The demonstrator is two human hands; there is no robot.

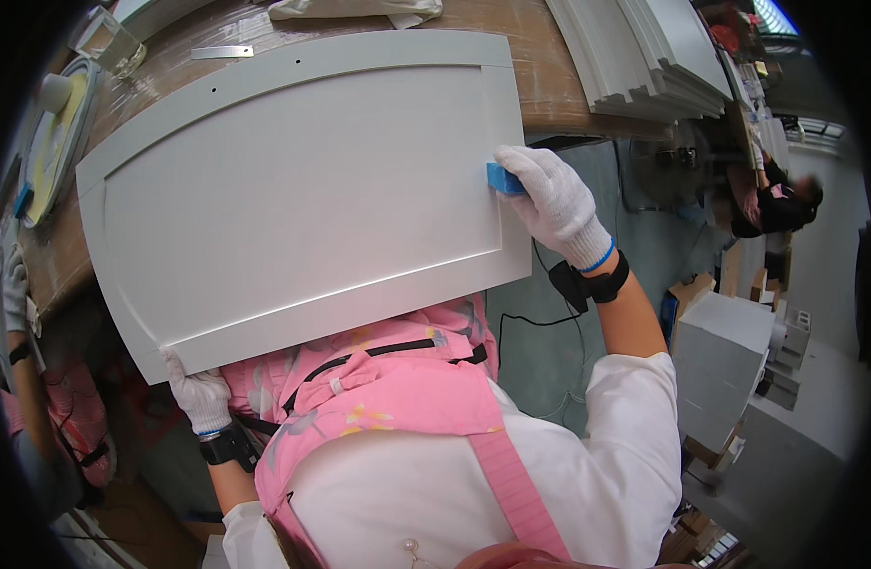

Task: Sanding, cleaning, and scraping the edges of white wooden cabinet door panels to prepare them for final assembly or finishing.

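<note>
A white framed cabinet door panel [302, 199] with a recessed middle lies across the table edge and reaches over my lap. My right hand [556, 201], in a white knitted glove, grips a small blue block [504, 179] and presses it against the panel's right frame strip. What the block is made of I cannot make out. At the panel's near left corner, my gloved left hand [198, 394] grasps the edge, its thumb on top and the other fingers partly hidden below. Two small dark holes show in the far frame strip.
The brown table [540, 85] is wrapped in clear film. On it lie a metal strip [222, 52], a clear container [110, 43] and an oval tray [56, 142]. Stacked white panels [634, 52] stand at the far right. Another person's gloved hand [15, 284] shows at left.
</note>
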